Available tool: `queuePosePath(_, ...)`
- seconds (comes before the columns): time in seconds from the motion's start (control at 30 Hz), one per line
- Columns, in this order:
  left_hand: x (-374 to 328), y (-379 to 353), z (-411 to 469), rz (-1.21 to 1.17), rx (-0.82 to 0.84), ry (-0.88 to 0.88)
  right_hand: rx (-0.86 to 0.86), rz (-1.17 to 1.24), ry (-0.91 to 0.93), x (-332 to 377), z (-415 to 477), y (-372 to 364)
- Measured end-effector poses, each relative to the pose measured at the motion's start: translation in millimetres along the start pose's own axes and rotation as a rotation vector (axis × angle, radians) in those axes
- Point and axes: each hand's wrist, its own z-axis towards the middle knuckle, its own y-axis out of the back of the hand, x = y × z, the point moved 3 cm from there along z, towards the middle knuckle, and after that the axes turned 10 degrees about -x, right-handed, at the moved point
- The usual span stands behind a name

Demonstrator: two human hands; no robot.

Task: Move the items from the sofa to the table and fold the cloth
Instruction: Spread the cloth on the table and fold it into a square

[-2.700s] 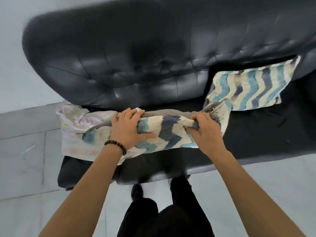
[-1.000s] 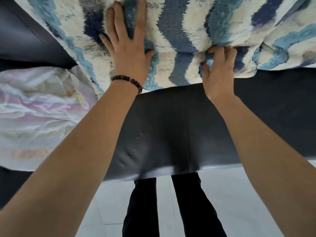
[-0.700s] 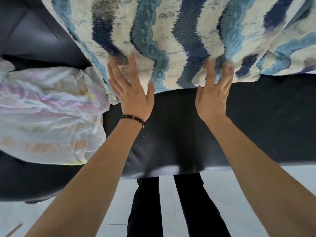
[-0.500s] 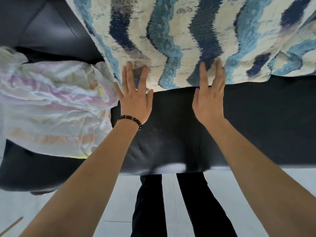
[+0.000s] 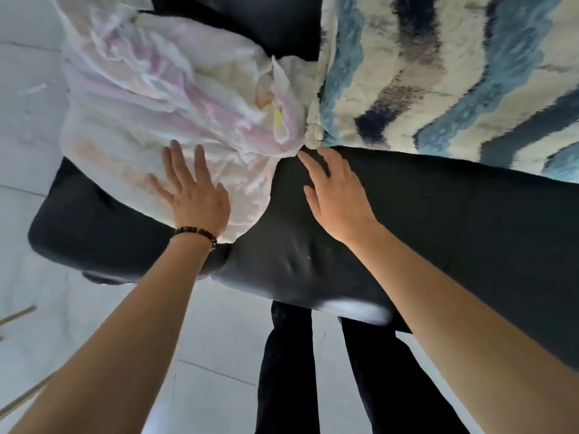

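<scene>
Black leather sofa (image 5: pixel 438 233) fills the middle of the view. What lies on it?

Upper right, a wavy blue-and-cream cushion (image 5: pixel 454 73). Upper left, touching the cushion's edge, lies the pale crumpled cloth (image 5: pixel 175 89), tinged pink. It is bunched in a heap, so no clear long axis shows.

Which hand is nearer the cloth?

The left hand (image 5: pixel 197 195). It rests flat on the cloth's near edge, fingers straight, gripping nothing. The right hand (image 5: pixel 335 195) is spread wide over bare seat just beside the cloth. Its fingertips point at the corner where cloth meets cushion, but whether they touch it I cannot tell.

So the cloth lies ahead and to the left of both hands?

Yes. The right hand would likely need to reach left to share the lift. Smallest detail: a dark beaded bracelet (image 5: pixel 195 234) on the left wrist.
</scene>
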Motion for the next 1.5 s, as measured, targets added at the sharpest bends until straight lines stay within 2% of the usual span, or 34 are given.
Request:
queuePosePath(0.1,74,-4,2,0.048,0.018,0.133,0.118,0.082,0.063,47,13,-41)
queuePosePath(0.23,108,-11,-6,-0.010,0.044,0.066,0.365,0.176,0.183,117,14,-89)
queuePosePath(0.3,113,-15,-1,-0.081,0.035,0.074,0.401,0.191,0.130,141,7,-103)
queuePosePath(0.4,117,-14,3,-0.189,0.024,0.080,0.246,0.228,0.047,153,-2,-98)
queuePosePath(0.5,112,-2,-6,-0.235,0.012,0.032,0.256,0.308,-0.011,150,-13,-77)
queuePosePath(0.67,90,23,-53,-0.122,0.279,-0.314,0.174,0.300,-0.123,102,-28,-6)
queuePosePath(0.77,56,44,-83,-0.113,0.181,-0.289,0.239,0.206,-0.097,72,-53,43)
queuePosePath(0.9,24,82,-88,-0.021,0.111,-0.123,0.250,0.026,-0.191,30,-96,105)
queuePosePath(1.0,-1,130,-78,-0.206,0.037,-0.052,0.269,-0.138,-0.232,2,-116,149)
queuePosePath(1.1,-44,199,-82,-0.472,-0.100,-0.151,0.224,-0.207,-0.195,0,-125,180)
queuePosePath(1.2,-75,268,-92,-0.639,-0.315,-0.350,0.122,0.002,-0.179,32,-112,201)
queuePosePath(1.3,-97,316,-103,-0.712,-0.433,-0.484,0.078,0.299,-0.114,74,-98,215)
queuePosePath(1.37,-102,333,-106,-0.668,-0.448,-0.550,0.020,0.462,-0.151,85,-96,232)
queuePosePath(1.43,-96,336,-103,-0.514,-0.423,-0.577,-0.092,0.461,-0.193,83,-104,260)
queuePosePath(1.5,-81,327,-98,-0.367,-0.321,-0.522,-0.209,0.430,-0.244,76,-122,294)
